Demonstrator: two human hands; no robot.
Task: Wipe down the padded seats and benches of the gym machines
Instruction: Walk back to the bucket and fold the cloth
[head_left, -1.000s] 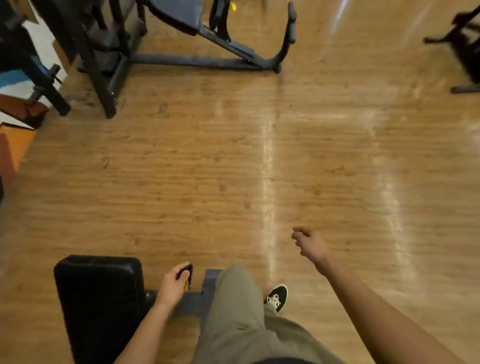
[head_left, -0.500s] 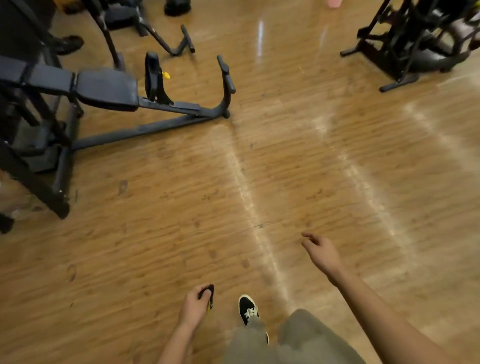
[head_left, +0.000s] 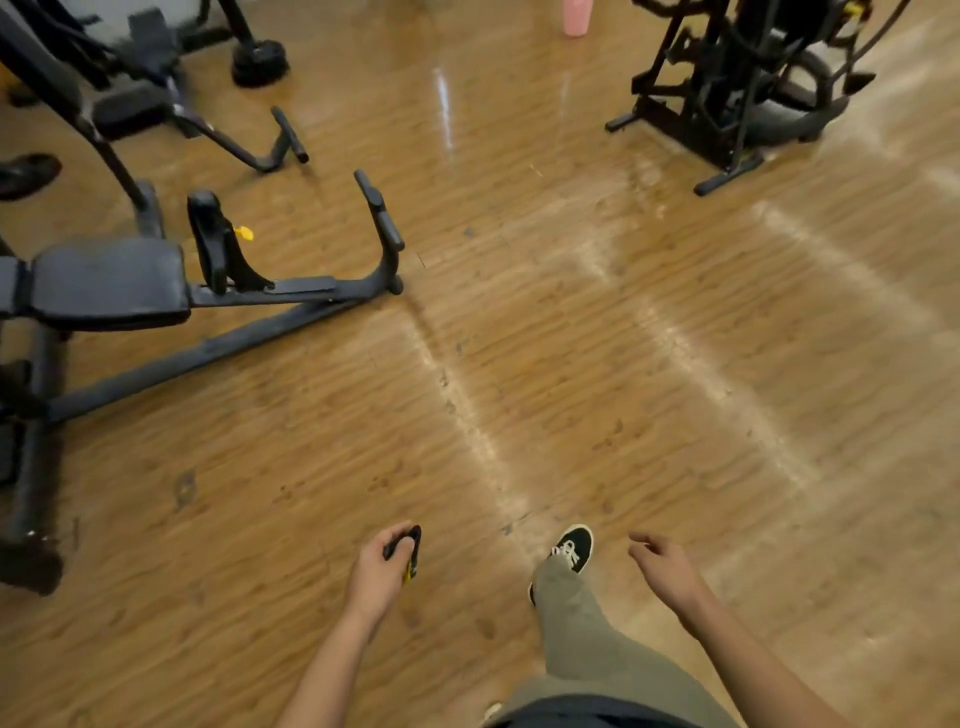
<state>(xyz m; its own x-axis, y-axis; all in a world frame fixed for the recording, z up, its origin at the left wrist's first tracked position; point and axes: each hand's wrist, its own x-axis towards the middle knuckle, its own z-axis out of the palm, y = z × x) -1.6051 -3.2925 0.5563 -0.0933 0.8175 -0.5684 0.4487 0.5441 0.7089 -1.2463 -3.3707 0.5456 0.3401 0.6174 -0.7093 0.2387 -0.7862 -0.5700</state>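
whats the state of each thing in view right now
left hand, gripping small black and yellow item
right hand, relaxed, holding nothing
padded seat, bare, untouched by either hand
pink bottle, upright on the floor
wooden floor, glossy, scuffed

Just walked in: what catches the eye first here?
The glossy wooden floor fills the view, with a padded seat at left and a tall black machine at upper right. At the bottom, the left hand grips a small black-and-yellow object; the right hand is open.
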